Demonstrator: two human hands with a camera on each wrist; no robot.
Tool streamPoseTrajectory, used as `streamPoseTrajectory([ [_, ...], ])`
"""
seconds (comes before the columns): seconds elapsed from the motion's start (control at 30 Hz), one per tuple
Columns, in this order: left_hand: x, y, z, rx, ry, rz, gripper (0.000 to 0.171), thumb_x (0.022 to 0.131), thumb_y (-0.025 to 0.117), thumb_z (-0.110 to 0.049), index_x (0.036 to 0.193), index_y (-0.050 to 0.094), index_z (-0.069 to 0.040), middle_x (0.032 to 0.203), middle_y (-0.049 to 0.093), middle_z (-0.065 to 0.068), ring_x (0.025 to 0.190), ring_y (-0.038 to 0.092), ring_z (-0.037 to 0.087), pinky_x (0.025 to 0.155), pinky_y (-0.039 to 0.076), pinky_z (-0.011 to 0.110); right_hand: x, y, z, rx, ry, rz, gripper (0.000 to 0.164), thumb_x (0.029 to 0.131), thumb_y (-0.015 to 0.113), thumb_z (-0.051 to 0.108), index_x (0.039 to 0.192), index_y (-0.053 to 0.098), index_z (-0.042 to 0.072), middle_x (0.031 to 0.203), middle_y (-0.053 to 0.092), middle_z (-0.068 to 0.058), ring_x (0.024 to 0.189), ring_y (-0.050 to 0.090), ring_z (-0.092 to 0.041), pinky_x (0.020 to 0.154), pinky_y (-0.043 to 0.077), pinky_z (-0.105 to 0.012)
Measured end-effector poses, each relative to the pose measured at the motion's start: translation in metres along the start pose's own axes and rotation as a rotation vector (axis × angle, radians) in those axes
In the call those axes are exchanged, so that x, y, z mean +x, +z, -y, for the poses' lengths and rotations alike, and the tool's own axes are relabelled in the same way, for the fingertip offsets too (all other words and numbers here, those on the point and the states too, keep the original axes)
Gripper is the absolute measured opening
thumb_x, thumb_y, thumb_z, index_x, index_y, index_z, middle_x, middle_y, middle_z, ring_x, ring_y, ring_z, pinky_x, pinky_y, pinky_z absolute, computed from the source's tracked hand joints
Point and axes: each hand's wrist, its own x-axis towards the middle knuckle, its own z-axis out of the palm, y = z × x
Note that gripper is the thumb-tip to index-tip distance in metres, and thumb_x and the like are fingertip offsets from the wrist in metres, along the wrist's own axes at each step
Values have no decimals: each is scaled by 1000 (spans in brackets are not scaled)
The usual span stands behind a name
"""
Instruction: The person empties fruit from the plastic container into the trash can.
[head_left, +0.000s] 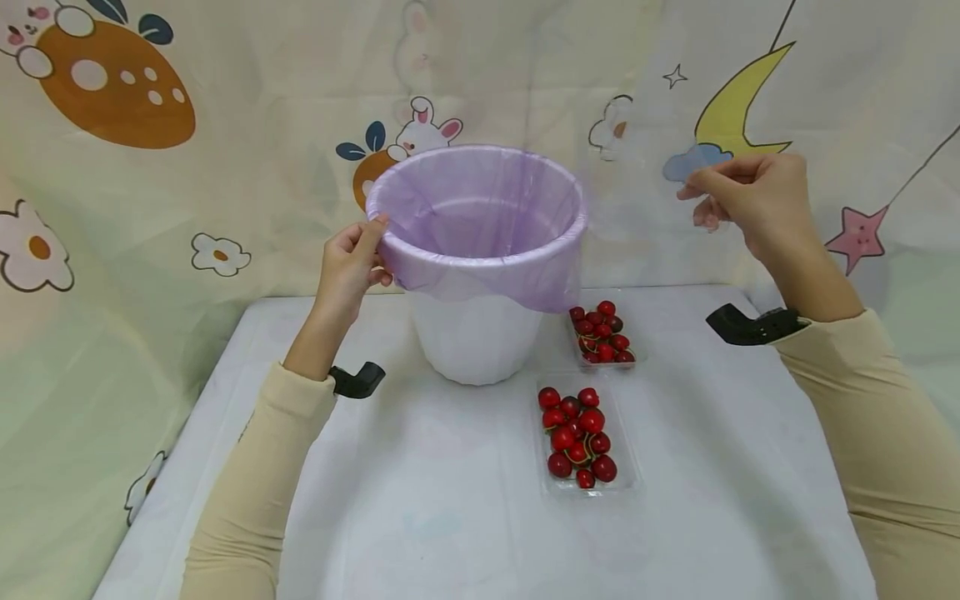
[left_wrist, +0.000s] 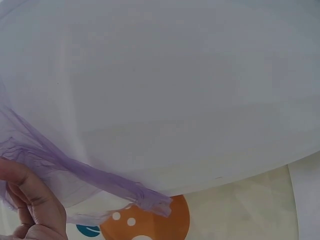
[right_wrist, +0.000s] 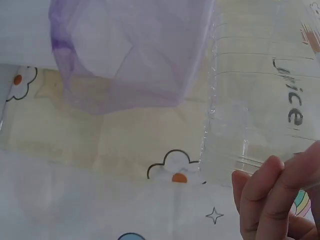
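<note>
A white trash bin (head_left: 476, 337) stands on the table, lined with a purple trash bag (head_left: 480, 225) folded over its rim. My left hand (head_left: 348, 262) pinches the bagged rim at its left side, thumb on top. In the left wrist view a twisted tail of the bag hangs beside the fingers (left_wrist: 35, 195). To the right of the bin my raised right hand (head_left: 757, 200) holds a clear plastic container (right_wrist: 250, 100) by its edge. Black lettering and ridges show on it in the right wrist view; against the backdrop it almost vanishes in the head view.
Right of the bin are two clear trays of red cherries, the near tray (head_left: 577, 437) in front and the far tray (head_left: 602, 333) close to the bin's side. A cartoon-printed cloth (head_left: 285, 183) hangs behind the white-covered table (head_left: 420, 517).
</note>
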Motion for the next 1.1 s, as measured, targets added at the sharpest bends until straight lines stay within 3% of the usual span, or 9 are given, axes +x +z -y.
streamPoseTrajectory([
  [0.2, 0, 0, 2, -14, 8, 9, 29, 95, 63, -33, 80, 55, -9, 68, 49, 1, 53, 48, 9, 46, 46, 15, -17, -31, -26, -93, 72, -27, 8, 86, 74, 11, 79, 75, 6, 72, 73, 0, 46, 59, -16, 46, 50, -19],
  [0.37, 0, -2, 1, -19, 15, 21, 30, 95, 64, -33, 79, 54, -10, 68, 49, 0, 52, 48, 8, 46, 46, 15, -41, -63, -54, -296, 90, -54, 11, 90, 70, 23, 82, 76, 17, 73, 72, 11, 52, 60, -13, 49, 50, -18],
  [0.5, 0, -2, 1, -6, 19, 34, 30, 95, 62, -34, 80, 54, -10, 70, 49, 1, 53, 48, 9, 47, 47, 16, -61, -86, -83, -397, 64, -51, 11, 93, 67, 24, 85, 75, 21, 74, 71, 15, 54, 60, -12, 51, 50, -17],
  [0.6, 0, -2, 0, 2, 26, 36, 31, 96, 62, -34, 80, 53, -10, 72, 49, 2, 54, 48, 9, 48, 47, 16, -77, -100, -108, -416, 57, -28, 11, 93, 67, 21, 87, 75, 20, 76, 72, 15, 55, 60, -11, 51, 50, -18],
  [0.9, 2, 0, 1, -16, -10, 23, 30, 95, 63, -34, 83, 55, -8, 71, 49, 2, 53, 48, 10, 47, 47, 16, -131, -133, -174, -462, 164, 72, 11, 96, 63, 20, 94, 73, 14, 79, 72, 16, 59, 61, -10, 59, 46, -15],
  [1.1, 4, 0, 1, -35, -12, 15, 29, 94, 64, -34, 83, 55, -8, 72, 49, 2, 52, 48, 9, 46, 47, 16, -152, -145, -209, -440, 209, 136, 14, 98, 60, 15, 97, 73, 8, 83, 73, 11, 62, 63, -12, 57, 51, -21],
])
